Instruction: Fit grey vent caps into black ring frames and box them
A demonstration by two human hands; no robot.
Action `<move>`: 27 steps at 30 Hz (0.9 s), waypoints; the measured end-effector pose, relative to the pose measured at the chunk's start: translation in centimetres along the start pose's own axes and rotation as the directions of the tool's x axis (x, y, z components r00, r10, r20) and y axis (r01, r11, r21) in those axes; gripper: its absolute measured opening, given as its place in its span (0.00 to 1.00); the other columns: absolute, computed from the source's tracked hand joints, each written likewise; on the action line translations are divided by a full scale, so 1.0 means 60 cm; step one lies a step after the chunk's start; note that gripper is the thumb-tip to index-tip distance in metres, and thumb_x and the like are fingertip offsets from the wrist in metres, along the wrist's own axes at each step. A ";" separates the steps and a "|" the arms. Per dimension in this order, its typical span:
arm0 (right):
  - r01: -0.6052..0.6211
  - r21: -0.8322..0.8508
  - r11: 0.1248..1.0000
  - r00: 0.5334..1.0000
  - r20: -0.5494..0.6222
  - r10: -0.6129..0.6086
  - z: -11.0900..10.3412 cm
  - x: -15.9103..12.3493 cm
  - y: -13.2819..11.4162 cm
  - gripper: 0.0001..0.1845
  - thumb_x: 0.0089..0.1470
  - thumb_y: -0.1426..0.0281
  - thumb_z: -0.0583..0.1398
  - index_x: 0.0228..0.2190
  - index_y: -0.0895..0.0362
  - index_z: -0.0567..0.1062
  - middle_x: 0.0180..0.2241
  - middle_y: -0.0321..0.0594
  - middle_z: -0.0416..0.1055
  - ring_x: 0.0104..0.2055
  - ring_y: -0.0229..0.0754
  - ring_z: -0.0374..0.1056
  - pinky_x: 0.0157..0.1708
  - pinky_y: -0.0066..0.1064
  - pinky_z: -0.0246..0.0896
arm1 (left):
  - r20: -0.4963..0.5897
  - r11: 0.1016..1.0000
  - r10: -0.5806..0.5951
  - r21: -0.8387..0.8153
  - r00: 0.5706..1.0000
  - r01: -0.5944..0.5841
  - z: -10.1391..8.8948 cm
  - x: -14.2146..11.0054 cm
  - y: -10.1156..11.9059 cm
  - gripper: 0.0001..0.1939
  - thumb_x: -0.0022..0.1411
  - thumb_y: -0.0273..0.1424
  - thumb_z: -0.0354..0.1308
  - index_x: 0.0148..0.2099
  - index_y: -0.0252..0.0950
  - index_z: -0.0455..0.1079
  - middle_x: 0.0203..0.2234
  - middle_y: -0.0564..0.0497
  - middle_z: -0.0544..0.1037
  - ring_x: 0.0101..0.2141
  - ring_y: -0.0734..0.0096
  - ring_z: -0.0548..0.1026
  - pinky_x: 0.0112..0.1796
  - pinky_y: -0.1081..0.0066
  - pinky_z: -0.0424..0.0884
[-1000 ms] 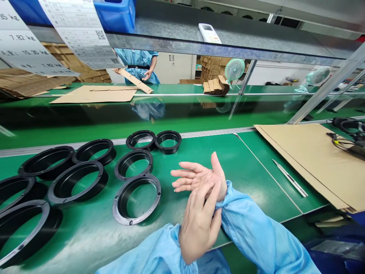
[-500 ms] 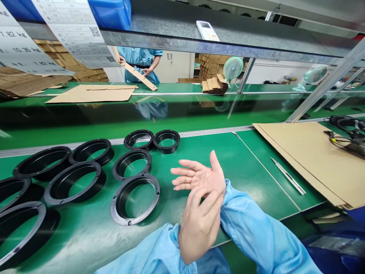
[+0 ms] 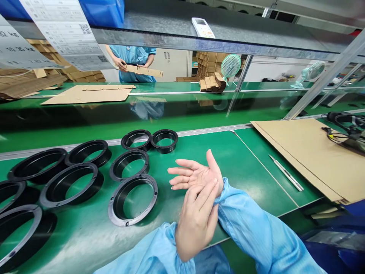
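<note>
Palm up and fingers spread, my right hand [image 3: 196, 176] is held above the green table, open and with nothing in it. My left hand [image 3: 195, 220] lies across the heel of that palm, its fingers stretched out and touching it near the wrist; no object shows between the two hands. To the left of my hands stand several black rings [image 3: 132, 199] of different sizes with flanged rims and small holes. The closest small black ring [image 3: 164, 141] is beyond my right fingertips, apart from them.
At right lie a slim white pen-like tool [image 3: 286, 172] and cardboard sheets [image 3: 310, 152] with a dark headset and cables [image 3: 348, 129] on top. Across the bench a person [image 3: 132, 62] holds a cardboard strip [image 3: 145, 70]. A shelf with a remote control [image 3: 203, 27] crosses above.
My left fingers have straightened from a bent pinch at the right wrist to lying flatter on the palm. The person opposite has raised the cardboard strip to nearly level. The view shifted slightly.
</note>
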State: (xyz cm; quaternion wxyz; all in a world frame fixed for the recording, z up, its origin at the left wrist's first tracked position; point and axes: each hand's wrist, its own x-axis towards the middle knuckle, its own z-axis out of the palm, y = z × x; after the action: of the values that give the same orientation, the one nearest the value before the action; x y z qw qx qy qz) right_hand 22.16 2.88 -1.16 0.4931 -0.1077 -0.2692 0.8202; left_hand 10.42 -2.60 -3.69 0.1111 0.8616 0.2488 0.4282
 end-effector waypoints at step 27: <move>-0.027 -0.055 0.998 0.999 -0.025 0.026 -0.010 0.004 0.004 0.53 0.62 0.39 0.29 0.52 0.62 0.76 0.53 0.57 0.75 0.48 0.53 0.75 0.56 0.50 0.60 | 0.030 0.999 -0.020 0.033 0.999 0.019 0.003 -0.008 -0.009 0.31 0.65 0.22 0.57 0.69 0.31 0.57 0.66 0.40 0.62 0.65 0.51 0.59 0.63 0.52 0.62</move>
State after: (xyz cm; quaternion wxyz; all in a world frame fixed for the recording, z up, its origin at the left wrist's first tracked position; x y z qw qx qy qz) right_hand 22.13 3.23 -1.78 0.4821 -0.1347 -0.2842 0.8177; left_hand 10.11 -2.38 -4.34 0.1049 0.8673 0.2627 0.4096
